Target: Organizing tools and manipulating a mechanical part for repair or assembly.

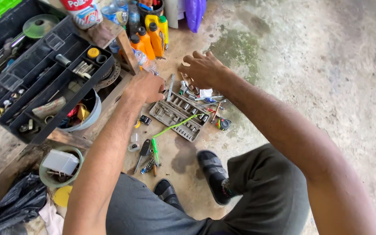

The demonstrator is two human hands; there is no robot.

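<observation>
Socket set tray (179, 115), grey plastic, open, rows of shiny sockets in slots, flat on concrete floor (310, 65) between both hands and sandalled feet. Green cable (175, 126) draped across it. Left hand (146, 87) fisted just above tray's upper-left corner, contents hidden, can't tell. Right hand (203, 68) loose, fingers curled down, hovering over scattered tools beyond tray. Black toolbox (44, 74) open at left; orange bottles (146, 39) behind.

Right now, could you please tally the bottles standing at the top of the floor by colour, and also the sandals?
Orange bottles: 3
Yellow bottles: 1
Black sandals: 2
Total: 6
</observation>
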